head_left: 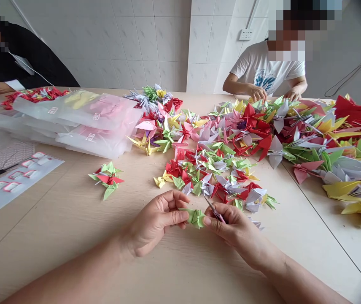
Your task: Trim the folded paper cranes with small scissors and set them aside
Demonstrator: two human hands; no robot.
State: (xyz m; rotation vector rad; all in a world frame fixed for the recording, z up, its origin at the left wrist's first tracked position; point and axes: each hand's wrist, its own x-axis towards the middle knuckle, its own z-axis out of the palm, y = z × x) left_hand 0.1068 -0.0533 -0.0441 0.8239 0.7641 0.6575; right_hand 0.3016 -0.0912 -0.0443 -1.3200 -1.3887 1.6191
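Note:
A small light-green origami crane (196, 217) is stretched between my two hands above the table. My left hand (160, 219) pinches one wing between thumb and fingers. The other wing is between the thumb and fingers of my right hand (235, 228). Also tucked in my right hand is a thin, dark, pointed tool (214, 210) with a pinkish part; its exact kind is unclear. Just beyond my hands lies a loose heap of small red, green, white and yellow paper cranes (212, 169). A small red and green crane cluster (107, 179) sits apart, to the left.
Larger folded cranes (319, 139) pile up across the right side. Translucent plastic bags (73, 122) are stacked at the back left. A sheet with red-edged labels (19, 177) lies left. Across the table (82, 245), a person in white (270, 71) handles cranes; another in black (31, 55) sits left.

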